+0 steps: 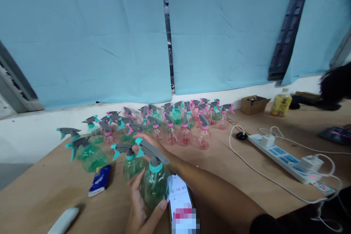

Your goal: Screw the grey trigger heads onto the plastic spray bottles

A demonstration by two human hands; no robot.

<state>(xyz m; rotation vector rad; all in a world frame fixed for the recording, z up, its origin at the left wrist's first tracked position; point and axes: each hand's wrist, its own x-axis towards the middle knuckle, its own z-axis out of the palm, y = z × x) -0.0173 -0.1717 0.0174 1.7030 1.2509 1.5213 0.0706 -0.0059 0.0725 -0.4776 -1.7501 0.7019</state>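
My left hand (138,210) is wrapped round the clear green body of a spray bottle (156,186) with a turquoise collar and grey head, held upright close to me. Reaching across behind it, my right hand (153,142) is at the grey head of a second green spray bottle (133,166), its fingers closed about the head and partly hidden by the nearer bottle. The lower part of that second bottle is covered by my left hand. Beyond my hands stand several pink and green spray bottles (185,135) in a loose group.
A lit phone (179,193) lies beneath my right forearm. To the left are a blue packet (100,180) and a white object (64,220). On the right are a power strip (285,159) with cables, a cardboard box (253,105), a yellow drink bottle (281,103) and a person's dark hair.
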